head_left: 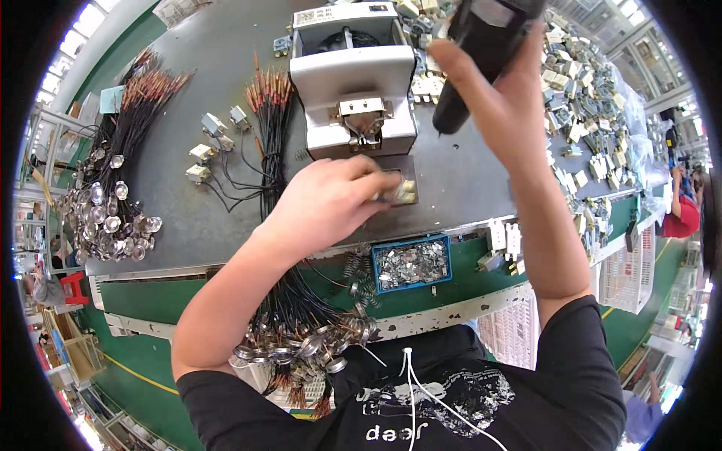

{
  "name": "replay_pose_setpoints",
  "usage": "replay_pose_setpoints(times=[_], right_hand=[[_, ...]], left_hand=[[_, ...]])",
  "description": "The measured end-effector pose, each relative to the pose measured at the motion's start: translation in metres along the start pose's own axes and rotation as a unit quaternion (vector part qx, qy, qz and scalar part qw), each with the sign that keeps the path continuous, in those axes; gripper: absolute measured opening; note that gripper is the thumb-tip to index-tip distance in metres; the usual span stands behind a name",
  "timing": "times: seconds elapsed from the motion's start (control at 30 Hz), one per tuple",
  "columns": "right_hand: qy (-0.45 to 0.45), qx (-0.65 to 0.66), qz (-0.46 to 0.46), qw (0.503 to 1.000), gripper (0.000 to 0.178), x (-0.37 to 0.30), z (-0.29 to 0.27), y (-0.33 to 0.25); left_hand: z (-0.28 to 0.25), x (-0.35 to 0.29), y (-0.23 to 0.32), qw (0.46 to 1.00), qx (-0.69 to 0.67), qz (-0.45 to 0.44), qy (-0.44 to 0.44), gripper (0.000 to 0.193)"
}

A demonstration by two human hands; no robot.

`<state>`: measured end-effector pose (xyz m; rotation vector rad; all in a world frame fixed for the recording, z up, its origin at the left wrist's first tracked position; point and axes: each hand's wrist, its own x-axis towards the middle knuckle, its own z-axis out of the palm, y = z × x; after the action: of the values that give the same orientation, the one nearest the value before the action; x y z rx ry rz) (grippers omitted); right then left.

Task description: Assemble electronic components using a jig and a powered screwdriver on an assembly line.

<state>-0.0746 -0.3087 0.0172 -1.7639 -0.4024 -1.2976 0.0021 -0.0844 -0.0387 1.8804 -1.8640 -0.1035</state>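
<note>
My right hand (pixel 504 113) is raised at the upper right, wrapped round a black electric screwdriver (pixel 477 71) that tilts down to the left, its narrow tip low. My left hand (pixel 331 195) reaches in front of a silver-grey bench machine (pixel 353 79). Its fingers are bent together and partly smeared by motion, with a small cream-coloured block (pixel 408 192) at the fingertips. This block sits over a dark flat plate (pixel 402 169) at the machine's foot. Beside my left wrist lies a bundle of black wires (pixel 272 143) with reddish-copper ends.
Several pale blocks on wires (pixel 201 152) lie left of the bundle. Another wire bundle (pixel 143 105) with round metal discs (pixel 105 214) is at the far left. A blue tray (pixel 412 263) of small metal parts stands near the front edge. Many loose blocks (pixel 587 105) cover the right side.
</note>
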Motion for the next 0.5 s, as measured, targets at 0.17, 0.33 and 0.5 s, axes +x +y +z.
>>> replay_pose_setpoints(times=[0.17,0.33,0.5], right_hand=[[0.118,-0.221,-0.123,0.96,0.055,-0.003,-0.056,-0.022],[-0.118,-0.522,0.155,0.83,0.016,-0.037,-0.111,0.019],[-0.272,-0.599,0.313,0.684,0.041,-0.092,-0.177,0.038]], left_hand=[[-0.006,-0.006,0.0,0.999,0.021,0.04,0.006,0.035],[-0.014,-0.014,-0.006,0.995,-0.006,0.068,0.068,0.037],[-0.065,-0.055,-0.071,0.863,-0.145,-0.155,0.459,0.038]])
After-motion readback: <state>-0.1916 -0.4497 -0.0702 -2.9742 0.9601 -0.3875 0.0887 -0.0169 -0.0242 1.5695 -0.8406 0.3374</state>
